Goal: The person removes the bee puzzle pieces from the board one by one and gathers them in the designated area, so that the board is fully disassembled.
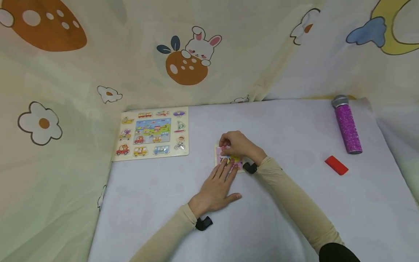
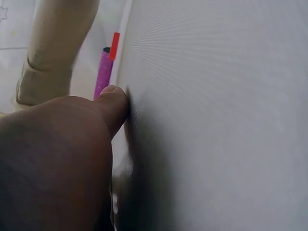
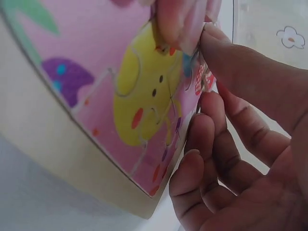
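Your left hand [image 1: 214, 191] lies spread, fingertips on the small puzzle [image 1: 218, 155] on the bench [image 1: 157, 203], while your right hand [image 1: 241, 143] pinches a piece [image 3: 209, 82] over its far side! Uneven pressure could skid the board; a tilted piece might jam.

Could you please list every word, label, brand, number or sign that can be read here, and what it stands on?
There is no readable text.
Small puzzle: only drawings on the visible part.
Puzzle board: vehicle pictures; any lettering is too small to read.
Microphone and red block: none visible.
Backdrop cloth: drawings only.
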A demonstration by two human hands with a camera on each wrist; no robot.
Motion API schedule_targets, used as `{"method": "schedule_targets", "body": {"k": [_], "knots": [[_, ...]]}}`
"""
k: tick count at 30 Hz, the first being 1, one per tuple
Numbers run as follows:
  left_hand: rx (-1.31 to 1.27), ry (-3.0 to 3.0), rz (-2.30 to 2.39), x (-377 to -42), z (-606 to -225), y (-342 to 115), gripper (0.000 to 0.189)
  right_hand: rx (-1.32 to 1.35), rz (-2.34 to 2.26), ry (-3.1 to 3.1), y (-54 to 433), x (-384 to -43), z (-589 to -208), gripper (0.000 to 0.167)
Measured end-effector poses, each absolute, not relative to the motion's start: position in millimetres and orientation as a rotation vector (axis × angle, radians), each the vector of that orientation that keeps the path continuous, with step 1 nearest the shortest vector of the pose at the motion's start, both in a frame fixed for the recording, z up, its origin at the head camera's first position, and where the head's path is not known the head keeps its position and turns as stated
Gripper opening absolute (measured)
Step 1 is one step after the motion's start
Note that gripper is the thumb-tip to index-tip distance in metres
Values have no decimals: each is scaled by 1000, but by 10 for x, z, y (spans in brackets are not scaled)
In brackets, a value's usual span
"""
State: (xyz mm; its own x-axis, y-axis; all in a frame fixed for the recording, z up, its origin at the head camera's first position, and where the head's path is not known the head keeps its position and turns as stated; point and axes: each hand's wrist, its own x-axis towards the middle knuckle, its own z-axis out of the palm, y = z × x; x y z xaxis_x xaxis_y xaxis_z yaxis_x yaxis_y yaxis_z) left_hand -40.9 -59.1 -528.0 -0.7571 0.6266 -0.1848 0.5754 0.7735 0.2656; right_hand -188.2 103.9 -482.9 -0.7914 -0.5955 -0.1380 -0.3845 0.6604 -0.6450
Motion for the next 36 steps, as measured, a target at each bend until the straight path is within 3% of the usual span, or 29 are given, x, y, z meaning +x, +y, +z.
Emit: {"method": "schedule_targets", "body": {"k": [36], "knots": [[924, 2721, 271, -393, -5256, -588, 94, -889, -941, 2431, 975, -1804, -4819, 28]]}}
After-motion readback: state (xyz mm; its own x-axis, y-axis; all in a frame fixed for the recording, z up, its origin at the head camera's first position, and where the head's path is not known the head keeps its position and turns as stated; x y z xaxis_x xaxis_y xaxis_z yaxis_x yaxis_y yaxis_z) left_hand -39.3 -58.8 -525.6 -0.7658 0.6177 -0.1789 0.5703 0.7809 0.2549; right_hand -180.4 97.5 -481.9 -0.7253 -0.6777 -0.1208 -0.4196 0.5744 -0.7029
